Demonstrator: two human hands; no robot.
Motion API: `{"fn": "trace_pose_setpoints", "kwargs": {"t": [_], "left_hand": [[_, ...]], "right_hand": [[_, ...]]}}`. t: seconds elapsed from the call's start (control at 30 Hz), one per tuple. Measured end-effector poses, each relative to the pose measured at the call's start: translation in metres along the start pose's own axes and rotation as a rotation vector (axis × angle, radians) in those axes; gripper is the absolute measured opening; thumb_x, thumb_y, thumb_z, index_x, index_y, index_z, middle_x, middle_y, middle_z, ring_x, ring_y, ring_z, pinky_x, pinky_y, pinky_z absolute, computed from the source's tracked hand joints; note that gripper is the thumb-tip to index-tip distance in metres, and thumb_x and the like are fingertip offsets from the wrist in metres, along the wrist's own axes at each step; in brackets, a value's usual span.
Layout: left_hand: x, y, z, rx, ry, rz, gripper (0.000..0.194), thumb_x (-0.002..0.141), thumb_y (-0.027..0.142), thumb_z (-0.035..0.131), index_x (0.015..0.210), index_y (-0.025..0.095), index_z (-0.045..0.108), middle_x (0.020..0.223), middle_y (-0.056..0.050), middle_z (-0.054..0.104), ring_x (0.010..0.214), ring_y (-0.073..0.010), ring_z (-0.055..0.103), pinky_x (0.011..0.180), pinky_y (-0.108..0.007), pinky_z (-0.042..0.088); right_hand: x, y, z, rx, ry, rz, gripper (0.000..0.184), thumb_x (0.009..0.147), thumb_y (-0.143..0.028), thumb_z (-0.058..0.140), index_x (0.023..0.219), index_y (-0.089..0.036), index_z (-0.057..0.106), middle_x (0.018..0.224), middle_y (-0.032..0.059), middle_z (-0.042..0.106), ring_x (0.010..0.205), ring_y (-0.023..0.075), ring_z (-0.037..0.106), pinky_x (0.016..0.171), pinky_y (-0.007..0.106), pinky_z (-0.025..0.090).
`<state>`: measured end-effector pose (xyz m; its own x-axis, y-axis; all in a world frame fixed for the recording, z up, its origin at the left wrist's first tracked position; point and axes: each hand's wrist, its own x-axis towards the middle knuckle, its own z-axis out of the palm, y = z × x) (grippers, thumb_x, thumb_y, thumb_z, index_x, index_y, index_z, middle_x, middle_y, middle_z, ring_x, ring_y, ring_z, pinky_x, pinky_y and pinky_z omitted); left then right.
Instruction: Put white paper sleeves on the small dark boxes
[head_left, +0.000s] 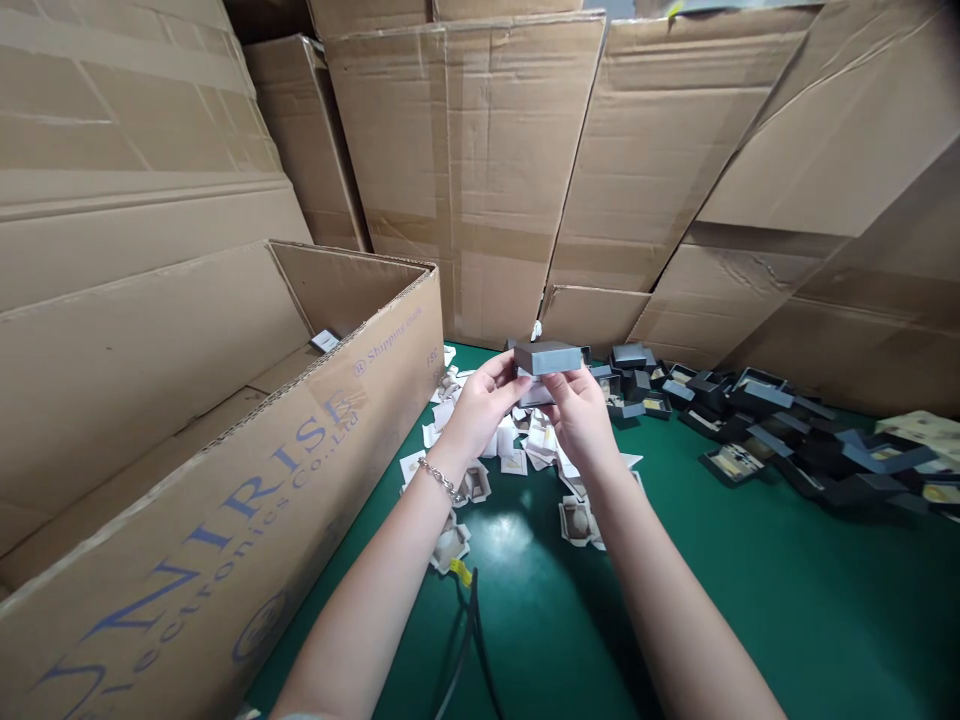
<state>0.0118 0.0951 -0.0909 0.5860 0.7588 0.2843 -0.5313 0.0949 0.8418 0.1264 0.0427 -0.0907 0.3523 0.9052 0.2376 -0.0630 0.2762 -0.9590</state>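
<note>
Between both hands, above the green table (525, 600), is a small dark grey box (551, 358) with a pale white part showing below its lid. My left hand (484, 400) grips its left side, thumb at the front; a chain bracelet circles that wrist. My right hand (581, 408) holds the right side, its thumb near the lower front edge. The hidden fingers lie behind the box. Beneath and around the hands lie several small white folded card pieces (514, 462), some with a round hollow (577, 522).
A large cardboard carton (375, 400) stands open at the left, with a small box (325, 341) inside. Several dark open boxes (757, 400) are heaped at the right. A black cable (474, 620) with a yellow tag (460, 572) lies in front. Cardboard panels (480, 150) wall the back.
</note>
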Motion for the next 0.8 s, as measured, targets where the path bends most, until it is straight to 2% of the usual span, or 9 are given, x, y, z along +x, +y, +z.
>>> {"fn": "trace_pose_setpoints", "kwargs": {"t": [0.1,0.2,0.27,0.37,0.43,0.5,0.6,0.8], "left_hand": [[0.001,-0.001,0.002,-0.028,0.024,0.01,0.047,0.073,0.027,0.073,0.115,0.012,0.058,0.121,-0.012,0.058,0.116,-0.0234,0.052,0.103,-0.038,0.039],[0.0,0.001,0.002,-0.042,0.029,-0.014,0.053,0.07,0.032,0.076,0.116,0.013,0.058,0.124,-0.012,0.056,0.115,-0.0252,0.053,0.099,-0.038,0.042],[0.0,0.003,0.0,-0.016,0.026,-0.051,0.055,0.07,0.034,0.076,0.118,0.015,0.057,0.124,-0.012,0.056,0.111,-0.0259,0.055,0.093,-0.038,0.046],[-0.001,0.005,-0.002,0.096,0.028,-0.052,0.054,0.074,0.036,0.072,0.122,0.016,0.057,0.122,-0.011,0.058,0.105,-0.0252,0.057,0.087,-0.036,0.049],[-0.001,0.006,-0.001,0.176,0.021,-0.006,0.052,0.078,0.032,0.068,0.124,0.014,0.056,0.121,-0.011,0.059,0.106,-0.0241,0.057,0.09,-0.035,0.048],[-0.001,0.007,0.0,0.228,0.003,0.041,0.048,0.08,0.025,0.064,0.126,0.012,0.055,0.123,-0.012,0.058,0.11,-0.0232,0.055,0.096,-0.035,0.044],[-0.001,0.007,0.003,0.27,-0.018,0.072,0.047,0.082,0.019,0.06,0.127,0.01,0.054,0.128,-0.013,0.055,0.115,-0.0226,0.053,0.101,-0.034,0.042],[-0.002,0.01,0.004,0.322,-0.023,0.044,0.048,0.082,0.017,0.058,0.129,0.011,0.053,0.135,-0.011,0.05,0.125,-0.0242,0.047,0.103,-0.034,0.039]], "right_hand": [[-0.002,0.0,0.004,-0.078,0.124,-0.12,0.048,0.072,-0.051,0.067,0.097,-0.022,0.038,0.095,0.0054,0.062,0.076,0.0158,0.06,0.061,0.026,0.047],[-0.003,0.001,0.005,-0.125,0.165,-0.235,0.041,0.072,-0.047,0.068,0.087,-0.021,0.04,0.096,0.006,0.062,0.078,0.0156,0.061,0.069,0.028,0.049],[-0.003,0.002,0.003,-0.18,0.141,-0.289,0.034,0.076,-0.044,0.064,0.093,-0.022,0.046,0.101,0.007,0.062,0.081,0.0163,0.061,0.071,0.029,0.049],[-0.003,0.002,-0.006,-0.479,0.052,-0.377,0.022,0.087,-0.04,0.052,0.098,-0.021,0.054,0.095,0.0068,0.064,0.082,0.0172,0.061,0.072,0.03,0.048],[-0.001,0.001,-0.012,-0.708,0.022,-0.425,0.024,0.089,-0.038,0.046,0.1,-0.02,0.056,0.086,0.0073,0.065,0.075,0.0182,0.06,0.068,0.03,0.046],[0.0,0.0,-0.017,-0.828,0.026,-0.455,0.028,0.088,-0.039,0.044,0.103,-0.017,0.056,0.081,0.0087,0.065,0.07,0.0194,0.06,0.063,0.03,0.044],[0.002,0.0,-0.02,-0.872,0.02,-0.452,0.03,0.087,-0.04,0.043,0.098,-0.016,0.057,0.078,0.0095,0.065,0.068,0.0195,0.059,0.06,0.028,0.042],[0.002,-0.003,-0.021,-0.852,0.066,-0.453,0.031,0.087,-0.042,0.042,0.079,-0.016,0.057,0.072,0.0082,0.063,0.065,0.0173,0.056,0.06,0.027,0.041]]}}
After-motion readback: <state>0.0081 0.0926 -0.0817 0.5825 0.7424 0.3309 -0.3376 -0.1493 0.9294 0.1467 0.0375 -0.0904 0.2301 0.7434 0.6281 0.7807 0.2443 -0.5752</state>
